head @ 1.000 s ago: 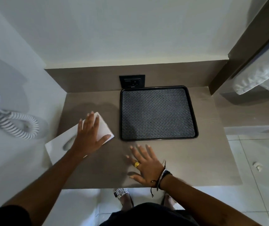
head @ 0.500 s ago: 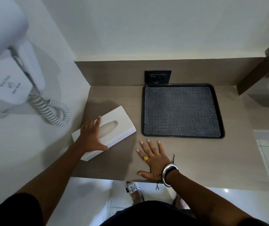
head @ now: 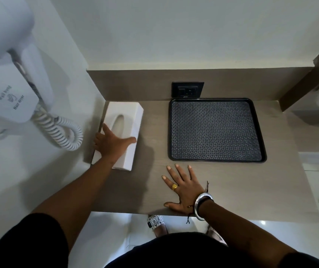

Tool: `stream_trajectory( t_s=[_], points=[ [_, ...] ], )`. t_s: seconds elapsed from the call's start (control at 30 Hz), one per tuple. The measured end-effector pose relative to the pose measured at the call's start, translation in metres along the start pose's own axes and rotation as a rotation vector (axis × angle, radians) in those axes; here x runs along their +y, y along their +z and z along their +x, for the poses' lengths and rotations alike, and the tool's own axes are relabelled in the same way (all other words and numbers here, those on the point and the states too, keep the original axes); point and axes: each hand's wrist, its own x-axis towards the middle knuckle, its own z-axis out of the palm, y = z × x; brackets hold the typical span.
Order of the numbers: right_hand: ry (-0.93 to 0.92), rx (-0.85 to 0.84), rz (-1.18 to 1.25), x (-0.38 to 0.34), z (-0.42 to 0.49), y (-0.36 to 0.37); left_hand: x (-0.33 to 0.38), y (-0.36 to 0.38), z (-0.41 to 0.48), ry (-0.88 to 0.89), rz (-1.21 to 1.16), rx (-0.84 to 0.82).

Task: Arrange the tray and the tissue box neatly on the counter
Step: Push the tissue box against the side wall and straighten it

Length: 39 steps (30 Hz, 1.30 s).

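Tissue box (head: 129,117), one, clamped in left grip (head: 112,144), apart from one tray (head: 215,130); right grip (head: 183,188) splayed flat on counter (head: 251,186).

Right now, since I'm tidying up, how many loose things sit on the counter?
2: the tissue box far left, under the left hand; the tray back right. None seem hidden.

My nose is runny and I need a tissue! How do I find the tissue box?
Look at the brown counter, at its left edge by the wall, below the wall hair dryer. The tissue box lies there, with the left hand holding it. It is long and white with an oval slot on top, unlike the flat black tray.
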Motion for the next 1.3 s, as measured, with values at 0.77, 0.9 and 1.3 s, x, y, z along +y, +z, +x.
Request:
stream_trajectory(
  t_s=[0.77,0.9,1.3],
  points=[
    [-0.004,-0.025,0.018,0.002,0.003,0.0,-0.056,0.02,-0.023,0.627,0.367,0.163],
    [-0.01,-0.016,0.009,0.002,0.003,0.0,-0.059,0.019,-0.022,0.693,0.438,0.153],
    [-0.009,-0.043,-0.023,0.002,0.004,-0.003,-0.037,0.003,0.028,0.609,0.444,0.1]
  ],
)
